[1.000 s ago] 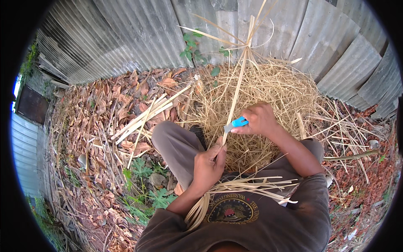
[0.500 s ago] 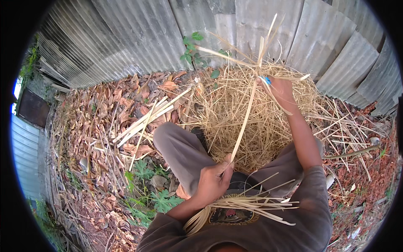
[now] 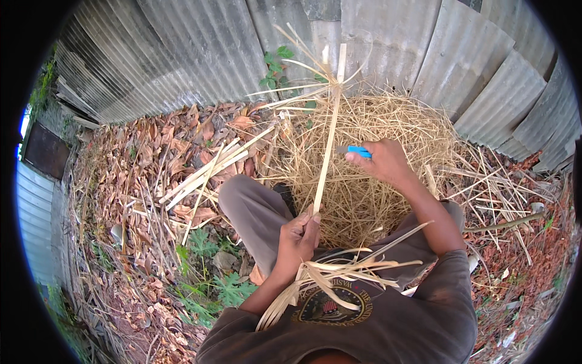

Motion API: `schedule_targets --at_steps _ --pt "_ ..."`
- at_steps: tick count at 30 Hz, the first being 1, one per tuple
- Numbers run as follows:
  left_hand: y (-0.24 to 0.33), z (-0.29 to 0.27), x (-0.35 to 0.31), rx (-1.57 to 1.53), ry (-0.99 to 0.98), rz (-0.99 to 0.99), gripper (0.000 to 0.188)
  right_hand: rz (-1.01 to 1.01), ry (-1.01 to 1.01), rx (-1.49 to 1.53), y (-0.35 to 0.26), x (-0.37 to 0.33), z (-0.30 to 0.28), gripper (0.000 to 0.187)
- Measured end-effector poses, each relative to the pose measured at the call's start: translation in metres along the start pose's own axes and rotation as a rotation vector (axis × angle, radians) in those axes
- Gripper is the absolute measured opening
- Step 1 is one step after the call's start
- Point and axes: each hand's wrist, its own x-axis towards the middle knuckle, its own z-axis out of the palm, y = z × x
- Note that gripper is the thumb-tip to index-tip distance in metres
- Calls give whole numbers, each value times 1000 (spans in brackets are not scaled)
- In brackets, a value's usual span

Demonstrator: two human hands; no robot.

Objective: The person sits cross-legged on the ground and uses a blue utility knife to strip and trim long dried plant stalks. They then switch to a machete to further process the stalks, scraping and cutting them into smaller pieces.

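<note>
My left hand (image 3: 297,241) is closed round the near end of a long pale bamboo strip (image 3: 329,141), which slants up and away from me. At its far end several thin slivers (image 3: 309,97) fan out to the sides. In my right hand (image 3: 388,162) is a small knife with a blue handle (image 3: 360,151). Its short dark blade points left, close to the strip's middle; whether they touch I cannot tell. A loose bundle of thin pale strips (image 3: 327,280) trails from beside my left wrist across my shirt.
A heap of straw-like shavings (image 3: 370,206) spreads between and beyond my bent legs. Cut pale sticks (image 3: 212,170) lie on dry leaves (image 3: 163,164) at left. More thin sticks (image 3: 497,188) are at right. Corrugated metal sheets (image 3: 388,48) stand behind the heap; green plants (image 3: 233,290) grow by my left knee.
My right hand with the knife has come nearer and left, from the split far end to the strip's middle. The strip's far end has swung left; my left hand has shifted slightly left.
</note>
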Motion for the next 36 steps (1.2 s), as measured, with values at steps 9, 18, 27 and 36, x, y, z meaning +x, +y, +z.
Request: schedule_targets --at_steps 9,18,27,36 --pt "3 5 4 53 29 25 20 -303 130 -25 -36 -15 27 70" --pt "5 6 0 -1 -17 -50 27 -268 63 -30 -37 -21 40 74" --pt "2 10 -12 -15 -80 -57 31 -1 148 -138 29 27 36 76" --pt "-12 10 -34 49 -145 -38 22 304 215 -215 90 47 18 72"
